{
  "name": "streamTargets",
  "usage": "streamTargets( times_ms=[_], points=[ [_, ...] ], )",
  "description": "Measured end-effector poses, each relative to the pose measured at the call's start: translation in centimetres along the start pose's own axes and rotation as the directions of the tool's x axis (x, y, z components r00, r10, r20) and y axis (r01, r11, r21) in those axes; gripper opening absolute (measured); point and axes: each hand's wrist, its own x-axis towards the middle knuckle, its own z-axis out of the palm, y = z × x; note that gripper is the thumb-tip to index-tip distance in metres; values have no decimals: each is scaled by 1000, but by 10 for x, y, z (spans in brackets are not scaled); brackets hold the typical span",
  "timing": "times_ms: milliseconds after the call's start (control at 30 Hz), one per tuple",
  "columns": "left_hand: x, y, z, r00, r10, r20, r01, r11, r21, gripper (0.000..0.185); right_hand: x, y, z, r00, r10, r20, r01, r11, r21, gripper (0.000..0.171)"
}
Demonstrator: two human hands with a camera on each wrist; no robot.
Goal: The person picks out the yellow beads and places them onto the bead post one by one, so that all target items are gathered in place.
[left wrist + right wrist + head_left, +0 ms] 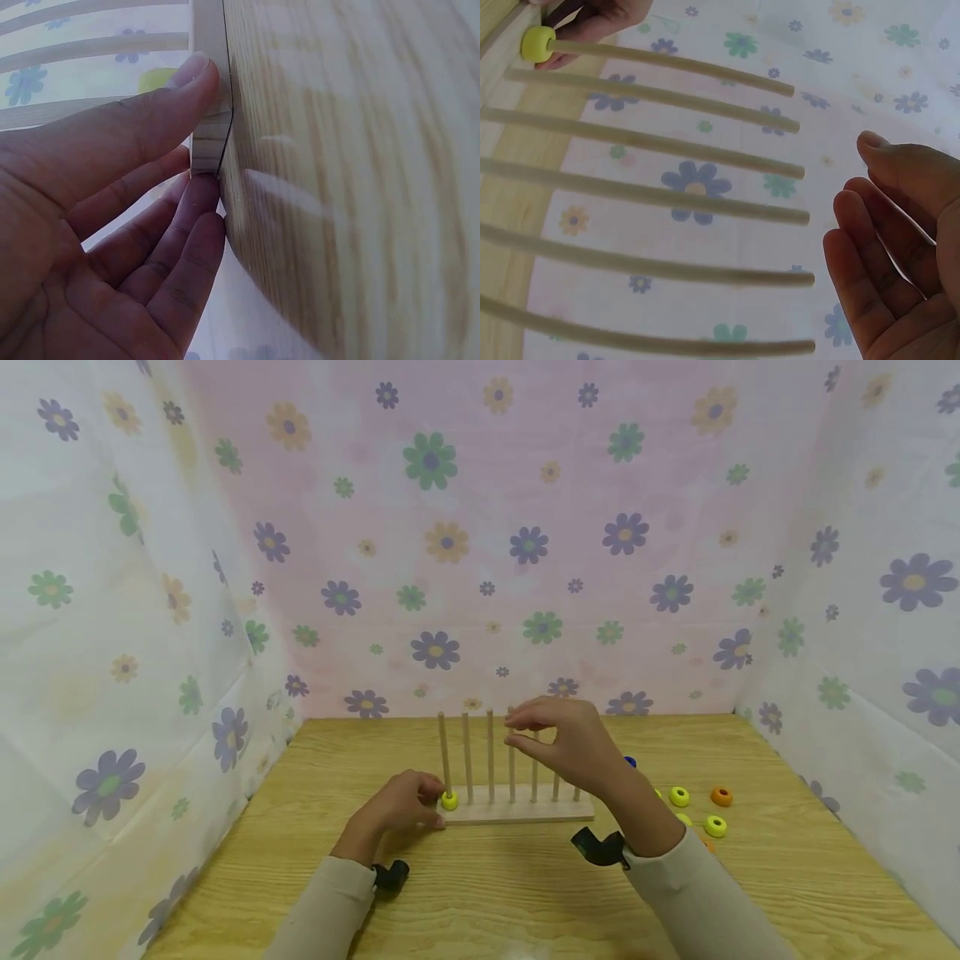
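A wooden peg rack (517, 811) with several upright pegs stands on the table (487, 902). One yellow ring (449, 800) sits at the foot of the leftmost peg. My left hand (405, 804) pinches the left end of the rack's base; in the left wrist view the thumb lies on one face of the base (208, 22) and the fingers on the other, left hand (202, 131). My right hand (555, 735) hovers at the peg tops, fingers relaxed and empty. The right wrist view shows the right hand (859, 176) bare beside the pegs (705, 142), with the yellow ring (538, 43) at the far peg's foot.
Loose rings lie on the table right of the rack: yellow (679, 796), orange (721, 796), yellow (715, 825), and a blue one (630, 762) partly behind my right hand. Flowered cloth walls (480, 527) close in the back and both sides.
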Motion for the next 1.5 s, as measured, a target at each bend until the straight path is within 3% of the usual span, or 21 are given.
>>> streamTargets(
  times_ms=[800,1500],
  points=[
    [1,1,-3,1000,11,6,-11,1000,1,42,-59,41,-26,999,37,-34,-40,995,-96,24],
    [2,-2,1,1000,1,3,-1,1000,-1,48,-93,85,-47,968,249,-32,-251,959,-130,20]
  ],
)
